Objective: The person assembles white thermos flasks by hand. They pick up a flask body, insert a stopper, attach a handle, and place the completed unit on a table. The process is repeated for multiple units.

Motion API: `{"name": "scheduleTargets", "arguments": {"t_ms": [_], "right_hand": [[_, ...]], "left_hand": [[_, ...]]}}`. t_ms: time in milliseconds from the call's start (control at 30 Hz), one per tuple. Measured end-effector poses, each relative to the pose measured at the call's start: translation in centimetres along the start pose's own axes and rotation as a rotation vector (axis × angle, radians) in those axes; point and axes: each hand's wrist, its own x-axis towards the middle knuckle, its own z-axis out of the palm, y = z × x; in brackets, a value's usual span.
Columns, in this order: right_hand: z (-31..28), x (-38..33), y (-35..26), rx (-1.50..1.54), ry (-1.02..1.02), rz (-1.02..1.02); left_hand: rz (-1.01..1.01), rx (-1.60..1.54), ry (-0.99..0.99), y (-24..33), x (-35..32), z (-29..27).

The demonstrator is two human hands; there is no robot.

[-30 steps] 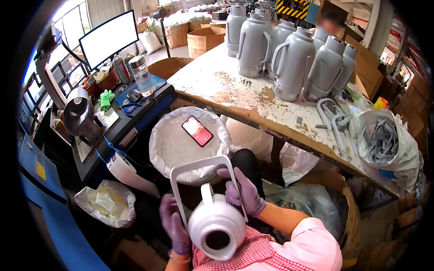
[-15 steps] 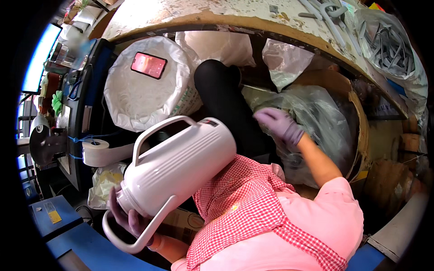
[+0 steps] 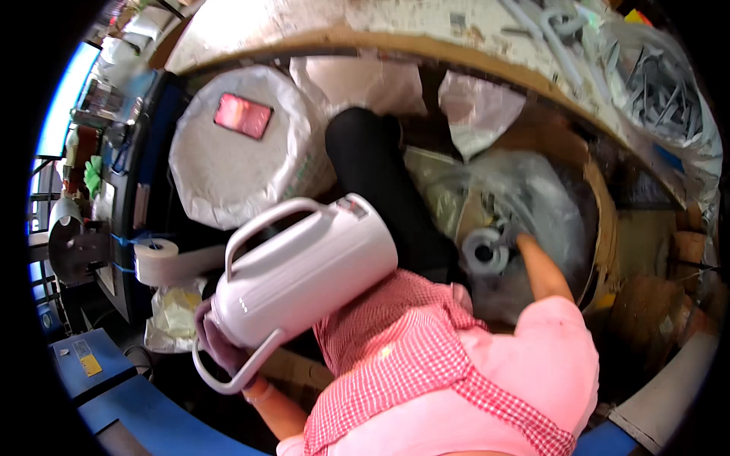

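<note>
A pale lilac-white thermos jug lies tilted across my lap, its side handle upward and its carrying handle hanging near my left forearm. My left hand, in a purple glove, is wrapped round its narrower neck end. Over the box at the right, my gloved right hand grips the edge of a pale ring-shaped plastic part with a dark round hole. Motion blurs these fingers. Under them lies a clear plastic bag with several greyish parts in it.
An open cardboard box surrounds the clear bag. A white-lined round bin stands at the left with a phone on top. Beside it is a roll of white tape. A worn workbench spans the back, holding a bag of grey strips.
My right hand has moved down and right into the box and taken hold of the ring-shaped part. The carrying handle has swung a little closer to the jug in my left hand.
</note>
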Motion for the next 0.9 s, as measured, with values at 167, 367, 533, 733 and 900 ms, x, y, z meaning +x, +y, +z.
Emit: {"name": "scheduleTargets", "arguments": {"t_ms": [167,367,533,733,900], "right_hand": [[-7.8,-9.8,-7.0,0.837,0.422,-0.453],[-11.8,-16.5,-18.6,1.166,-0.814,-0.836],[-8.5,-20.6,-27.9,0.36,-0.238,-1.61],[-7.5,-21.6,-30.3,0.264,0.268,-1.342],[-13.0,-23.7,-33.0,1.34,0.005,-1.334]], "left_hand": [[-0.133,-0.451,0.101,2.0,-0.4,0.1],[0.239,0.217,0.249,-8.8,0.0,-2.9],[0.146,-0.444,0.339,-5.6,-1.2,-2.6],[0.226,0.133,0.448,-4.7,-5.5,-7.0],[0.093,0.024,0.359,-3.8,-7.3,-6.4]]}}
